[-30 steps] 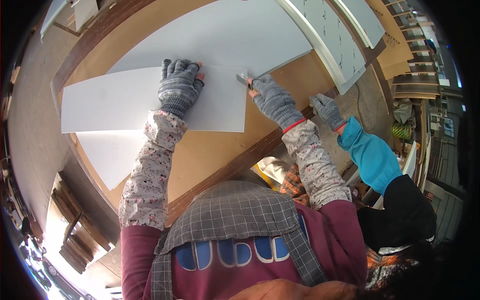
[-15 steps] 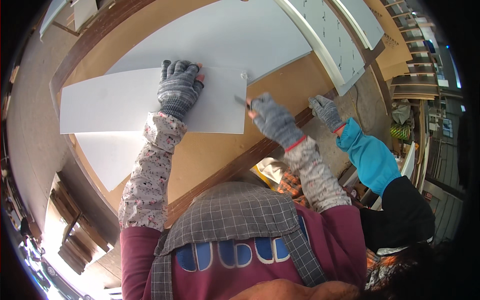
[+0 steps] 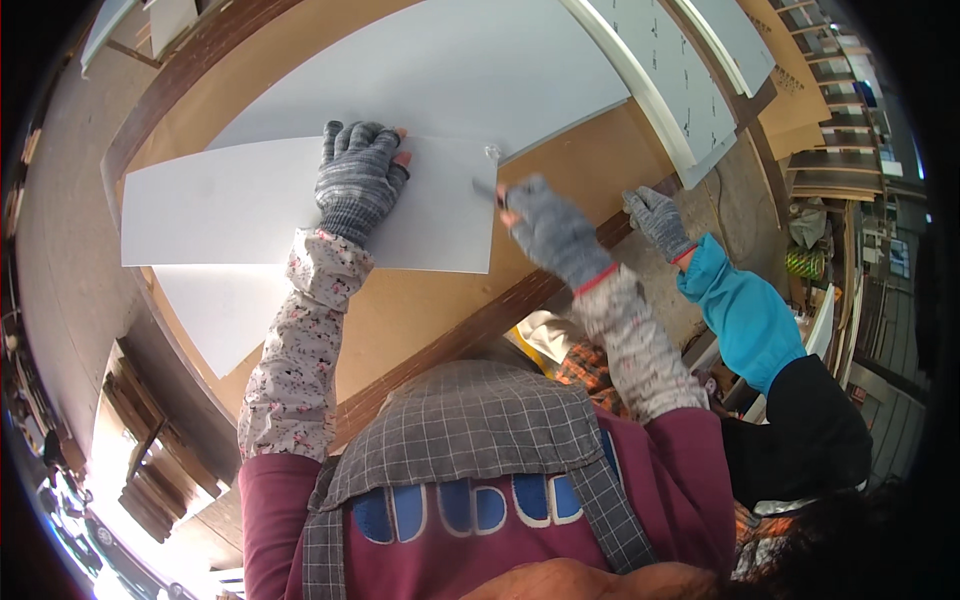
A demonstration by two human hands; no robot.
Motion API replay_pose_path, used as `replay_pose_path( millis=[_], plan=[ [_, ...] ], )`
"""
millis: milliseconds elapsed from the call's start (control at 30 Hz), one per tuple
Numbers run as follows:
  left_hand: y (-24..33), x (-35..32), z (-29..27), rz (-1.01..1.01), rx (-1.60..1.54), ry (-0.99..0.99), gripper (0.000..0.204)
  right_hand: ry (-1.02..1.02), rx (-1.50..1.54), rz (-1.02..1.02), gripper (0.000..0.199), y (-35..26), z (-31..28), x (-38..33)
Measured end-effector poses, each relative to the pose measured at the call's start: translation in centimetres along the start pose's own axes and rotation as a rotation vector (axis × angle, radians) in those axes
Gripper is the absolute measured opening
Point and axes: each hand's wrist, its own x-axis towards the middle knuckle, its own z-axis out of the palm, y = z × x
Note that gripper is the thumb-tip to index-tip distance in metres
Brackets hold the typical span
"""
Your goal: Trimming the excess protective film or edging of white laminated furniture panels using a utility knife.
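Note:
My left hand (image 3: pixel 358 180), in a grey knit glove with bare fingertips, lies flat on a white rectangular panel (image 3: pixel 230 205), fingers stretched out. My right hand (image 3: pixel 550 228), gloved alike, grips a small knife (image 3: pixel 485 187) at the panel's right edge. The knife's short grey blade points left over the panel; whether it touches the edge I cannot tell. A little clump of whitish shavings (image 3: pixel 492 152) sits at the panel's far right corner. Below this panel lies a larger white sheet (image 3: pixel 450 70), showing at the far side and at the near left.
A brown board (image 3: pixel 420 310) with a dark wooden edge (image 3: pixel 480 325) covers the table. White strips (image 3: pixel 640 90) and a printed panel (image 3: pixel 690 80) lie at the far right. A co-worker's gloved hand (image 3: pixel 658 220) rests beside the table edge at right. Wood scraps (image 3: pixel 155 455) lie lower left.
The knife and my right hand have shifted very slightly along the panel's right edge. My left hand keeps its place on the panel.

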Motion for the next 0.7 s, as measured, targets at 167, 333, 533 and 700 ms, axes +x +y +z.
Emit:
replay_pose_path(
  millis=[167,333,533,700],
  plan=[
    [0.0,0.3,0.2,0.018,0.016,0.0,0.027,0.039,0.005,0.152,0.031,1.4,-0.7,3.5],
    [0.1,0.2,0.0,0.022,0.015,-0.015,0.028,0.019,-0.004,0.055,0.032,-0.1,0.2,0.1],
    [0.1,-0.1,0.3,0.004,0.014,-0.004,0.027,0.082,-0.037,0.105,0.032,1.2,-0.6,3.5],
    [0.3,-0.4,0.0,0.013,0.009,-0.031,0.027,0.038,-0.001,0.02,0.031,-0.2,0.7,-0.9]
  ],
)
